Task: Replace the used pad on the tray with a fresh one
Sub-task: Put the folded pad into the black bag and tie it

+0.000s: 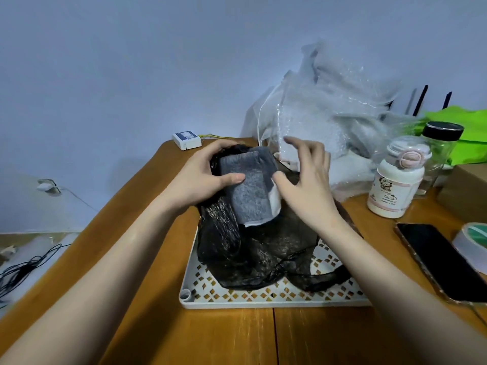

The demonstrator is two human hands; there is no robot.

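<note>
Two bare forearms come in from 7 and 5 o'clock over a table [147, 335] of orange-brown wood with a smooth, slightly shiny top. On it sits a white plastic tray [263, 299], rectangular with rounded corners, its floor cut through with small diamond-shaped holes. Over most of the tray lies a black bag [263, 256] of thin, crinkled film.

At 12 o'clock from the tray's middle, above the bag, both hands meet at the pad [250, 191]. It is a soft, flat rectangle with a fuzzy grey face and a white edge at its lower right, and it is tilted. Left hand [200, 177] is curled around the pad's left side, thumb pressed flat on the grey face. Right hand [308, 185] is half open, fingers spread and lifted; its thumb touches the pad's right edge, but a firm grip I cannot tell.

Toward 2 o'clock is crumpled bubble wrap [329, 114]; toward 3 o'clock stands a white bottle [395, 185], then a dark flat phone [442, 262] at 4 o'clock.
</note>
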